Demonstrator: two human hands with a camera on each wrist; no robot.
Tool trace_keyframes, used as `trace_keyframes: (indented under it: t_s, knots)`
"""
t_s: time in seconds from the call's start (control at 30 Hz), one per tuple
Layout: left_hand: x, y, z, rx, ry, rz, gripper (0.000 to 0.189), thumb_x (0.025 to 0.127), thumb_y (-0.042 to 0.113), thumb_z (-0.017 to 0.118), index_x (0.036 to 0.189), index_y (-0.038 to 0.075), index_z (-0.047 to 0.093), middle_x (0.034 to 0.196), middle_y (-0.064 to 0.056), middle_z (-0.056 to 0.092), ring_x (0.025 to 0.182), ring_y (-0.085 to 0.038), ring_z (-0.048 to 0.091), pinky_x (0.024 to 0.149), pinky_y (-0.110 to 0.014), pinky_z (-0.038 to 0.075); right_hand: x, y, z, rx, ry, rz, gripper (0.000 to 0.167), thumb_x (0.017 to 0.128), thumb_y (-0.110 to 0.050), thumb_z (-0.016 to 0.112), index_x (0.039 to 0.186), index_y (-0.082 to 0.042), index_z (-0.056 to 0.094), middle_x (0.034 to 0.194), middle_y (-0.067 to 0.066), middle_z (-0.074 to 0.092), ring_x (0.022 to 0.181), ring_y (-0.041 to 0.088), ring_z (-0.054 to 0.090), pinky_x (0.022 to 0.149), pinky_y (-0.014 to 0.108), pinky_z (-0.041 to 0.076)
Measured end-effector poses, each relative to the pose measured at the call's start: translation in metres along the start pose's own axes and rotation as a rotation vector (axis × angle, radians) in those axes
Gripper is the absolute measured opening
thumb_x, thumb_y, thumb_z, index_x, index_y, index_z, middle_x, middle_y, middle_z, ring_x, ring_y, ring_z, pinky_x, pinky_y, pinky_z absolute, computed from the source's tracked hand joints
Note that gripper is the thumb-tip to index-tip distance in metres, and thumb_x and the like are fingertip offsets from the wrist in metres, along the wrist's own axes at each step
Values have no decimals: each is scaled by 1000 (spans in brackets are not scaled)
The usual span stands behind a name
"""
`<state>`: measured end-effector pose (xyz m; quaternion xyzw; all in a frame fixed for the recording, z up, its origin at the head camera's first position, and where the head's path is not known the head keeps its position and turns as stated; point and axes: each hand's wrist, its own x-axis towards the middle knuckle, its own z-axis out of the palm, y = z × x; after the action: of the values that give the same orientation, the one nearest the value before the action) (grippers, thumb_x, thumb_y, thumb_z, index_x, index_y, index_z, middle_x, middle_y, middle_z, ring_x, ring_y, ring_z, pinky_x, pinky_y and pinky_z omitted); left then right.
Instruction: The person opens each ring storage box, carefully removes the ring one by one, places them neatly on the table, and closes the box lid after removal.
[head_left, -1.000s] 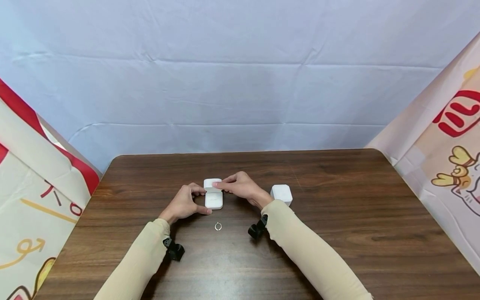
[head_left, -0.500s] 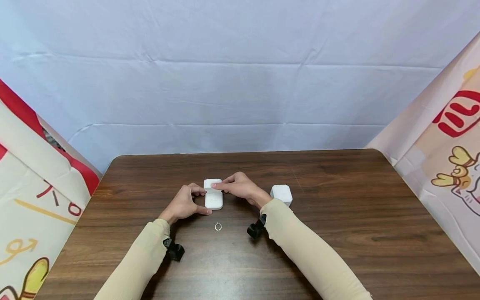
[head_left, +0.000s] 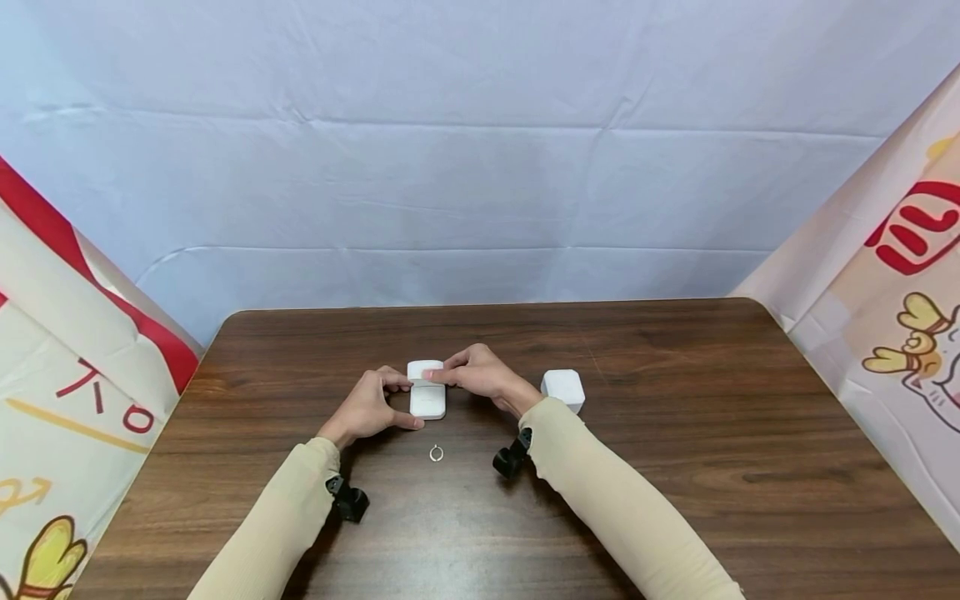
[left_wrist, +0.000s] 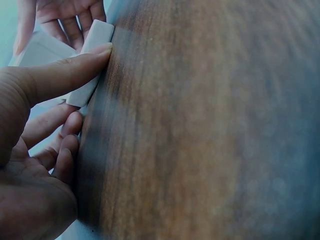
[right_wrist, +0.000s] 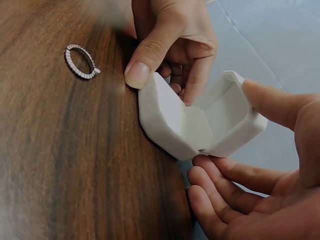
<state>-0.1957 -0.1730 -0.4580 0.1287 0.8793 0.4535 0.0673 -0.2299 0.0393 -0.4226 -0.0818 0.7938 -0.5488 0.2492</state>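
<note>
A small white ring box stands with its lid [head_left: 422,365] raised and its base [head_left: 427,405] flat on the table. My left hand [head_left: 367,404] holds the base at its left, the thumb at the front edge, as the left wrist view also shows. Between thumb and fingers, my right hand [head_left: 483,373] pinches the lid; its fingers reach behind the hinge in the right wrist view. Inside, the box shows a pale lining [right_wrist: 196,125]. In front of it on the table lies a silver ring [right_wrist: 75,70] with a row of small stones.
A second white box [head_left: 564,387] with cut corners stands on the wooden table [head_left: 675,433], just beyond the right wrist. A pale cloth [head_left: 480,183] hangs behind the table's far edge. Printed cloths hang on both sides. Black wrist cameras [head_left: 348,500] sit on both sleeves.
The lid and my right thumb have come slightly forward and down toward the base. My left hand, the ring and the second box stay put. The printed cloth on the left shifts.
</note>
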Motion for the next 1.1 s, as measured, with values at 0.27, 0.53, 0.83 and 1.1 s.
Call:
trace_keyframes:
  t_s: [0.27, 0.53, 0.83, 1.1]
  knots:
    - [0, 2, -1, -2, -6, 1, 49, 54, 19, 90, 97, 7, 69, 94, -4, 56, 87, -20, 49, 77, -37, 40, -1, 1, 2, -25, 42, -27, 41, 70, -36, 80, 96, -7, 68, 97, 2, 62, 91, 17, 52, 76, 30, 41]
    - [-1, 2, -1, 4, -7, 2, 44, 55, 18, 90, 93, 11, 70, 93, -4, 56, 85, -20, 49, 75, -36, 40, -2, 3, 6, -25, 46, -69, 39, 69, -33, 81, 95, -7, 68, 88, 3, 65, 81, 17, 56, 70, 29, 43]
    - [-1, 2, 0, -6, 2, 13, 44, 54, 16, 90, 93, 11, 70, 91, -1, 57, 86, -20, 50, 76, -36, 41, -4, 6, 10, -49, 59, -100, 43, 69, -29, 82, 100, -5, 66, 88, 5, 65, 79, 17, 59, 69, 29, 46]
    - [-2, 4, -1, -8, -2, 10, 47, 54, 16, 91, 96, 10, 71, 92, 0, 57, 87, -20, 51, 77, -36, 41, -6, 7, 12, -115, 98, -128, 46, 66, -25, 84, 103, -4, 66, 86, 2, 65, 80, 14, 60, 71, 28, 47]
